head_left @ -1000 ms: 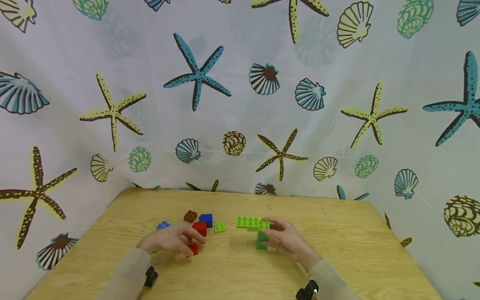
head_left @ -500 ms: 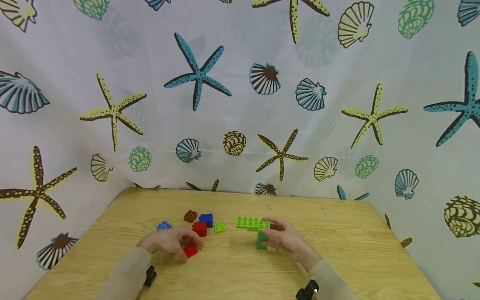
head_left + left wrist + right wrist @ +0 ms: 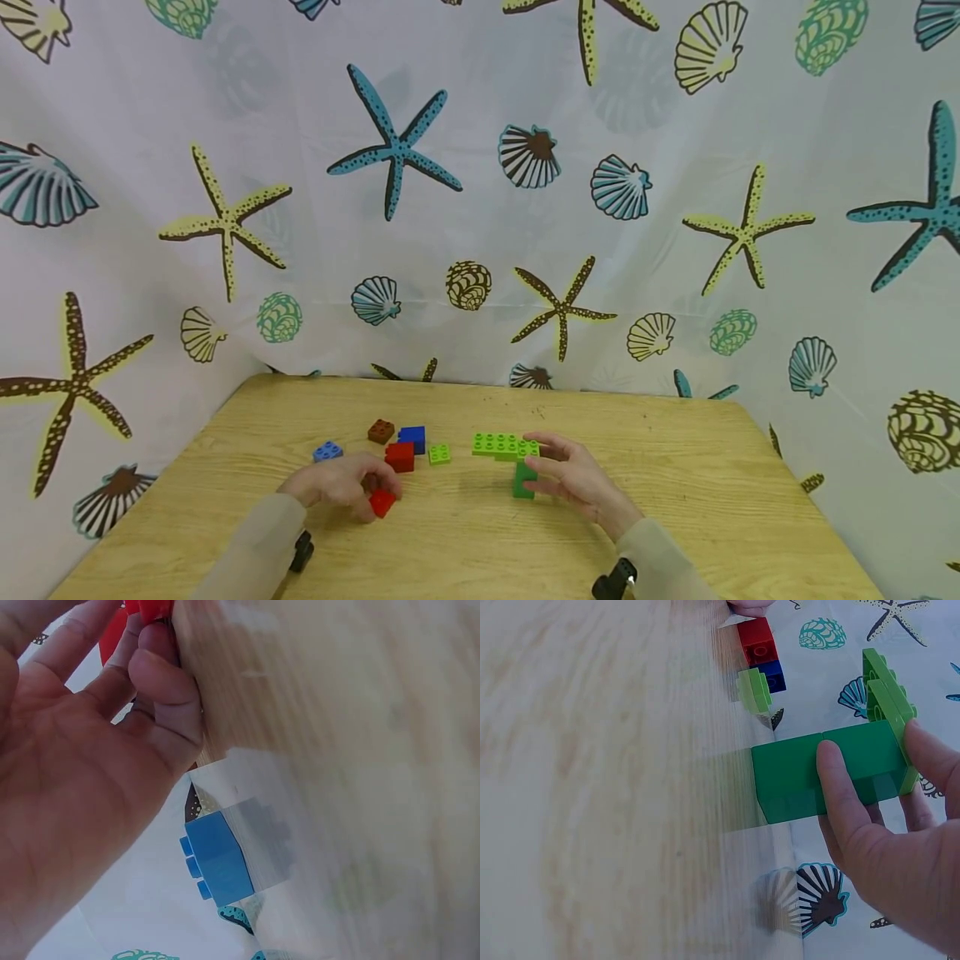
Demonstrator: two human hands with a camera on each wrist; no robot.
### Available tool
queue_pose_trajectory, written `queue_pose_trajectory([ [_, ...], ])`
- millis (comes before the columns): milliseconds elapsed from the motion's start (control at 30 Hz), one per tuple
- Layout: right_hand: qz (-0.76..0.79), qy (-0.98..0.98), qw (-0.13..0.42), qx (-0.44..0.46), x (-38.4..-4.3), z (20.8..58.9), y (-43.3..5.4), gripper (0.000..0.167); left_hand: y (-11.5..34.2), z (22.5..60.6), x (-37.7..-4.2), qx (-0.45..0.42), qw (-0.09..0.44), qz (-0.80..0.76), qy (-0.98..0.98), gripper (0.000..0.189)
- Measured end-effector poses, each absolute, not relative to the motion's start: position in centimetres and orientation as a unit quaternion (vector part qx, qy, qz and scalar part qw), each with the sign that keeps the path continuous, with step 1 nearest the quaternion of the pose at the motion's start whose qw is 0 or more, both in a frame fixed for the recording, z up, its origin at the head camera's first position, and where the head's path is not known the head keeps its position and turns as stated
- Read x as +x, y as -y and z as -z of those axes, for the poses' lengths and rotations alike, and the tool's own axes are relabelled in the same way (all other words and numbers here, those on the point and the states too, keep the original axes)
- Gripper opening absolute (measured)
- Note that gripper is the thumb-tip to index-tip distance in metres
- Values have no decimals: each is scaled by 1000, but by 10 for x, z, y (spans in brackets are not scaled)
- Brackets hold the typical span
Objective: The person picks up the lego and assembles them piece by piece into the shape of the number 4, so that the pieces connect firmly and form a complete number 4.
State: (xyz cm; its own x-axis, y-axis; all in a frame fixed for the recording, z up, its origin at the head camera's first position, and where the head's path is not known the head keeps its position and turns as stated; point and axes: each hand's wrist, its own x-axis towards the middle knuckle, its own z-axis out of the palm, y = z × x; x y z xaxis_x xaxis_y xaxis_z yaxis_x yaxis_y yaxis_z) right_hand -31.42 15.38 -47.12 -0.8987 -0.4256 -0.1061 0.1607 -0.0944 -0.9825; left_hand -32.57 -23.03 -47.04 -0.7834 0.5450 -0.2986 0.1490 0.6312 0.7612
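Counter (image 3: 465,550): wood, carrying all pieces, patterned cloth (image 3: 480,225) behind it.
Left grip (image 3: 345,485): grasping red piece (image 3: 382,502) between the fingertips, low over the near left of the counter; whether the piece touches the wood cannot be told.
Right grip (image 3: 581,482): grasping tower (image 3: 787,780) from its right side, one digit lying across the face near the seam, another at the lime plates.
Tower: two green bricks stacked, upright, right of centre.
Lime plates (image 3: 495,446): on top of the tower, overhanging to its left, studs up.
Red brick (image 3: 400,457): behind red piece, apart from it.
Dark blue brick (image 3: 412,439): just behind red brick.
Brown brick (image 3: 381,431): left of dark blue brick, near it.
Small lime brick (image 3: 439,454): right of red brick, between it and the tower.
Light blue brick (image 3: 327,452): farthest left, just beyond the left grip.
Sleeves (image 3: 258,537): pale, one per arm.
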Motion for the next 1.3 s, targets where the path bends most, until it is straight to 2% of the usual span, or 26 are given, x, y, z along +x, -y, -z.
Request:
queue_pose_trajectory([
  [267,735,-640,201,-102,-314,470,-153,55,232,468,-326,189,250,-381,-870,41],
  [733,734,-641,199,-105,-316,472,-153,61,231,452,-327,189,228,-393,-871,42],
  [1100,733,-641,198,-110,-319,468,-154,61,224,444,-334,239,193,-438,-845,42],
  [1300,734,-641,199,-104,-318,470,-155,59,210,446,-334,210,167,-480,-835,46],
])
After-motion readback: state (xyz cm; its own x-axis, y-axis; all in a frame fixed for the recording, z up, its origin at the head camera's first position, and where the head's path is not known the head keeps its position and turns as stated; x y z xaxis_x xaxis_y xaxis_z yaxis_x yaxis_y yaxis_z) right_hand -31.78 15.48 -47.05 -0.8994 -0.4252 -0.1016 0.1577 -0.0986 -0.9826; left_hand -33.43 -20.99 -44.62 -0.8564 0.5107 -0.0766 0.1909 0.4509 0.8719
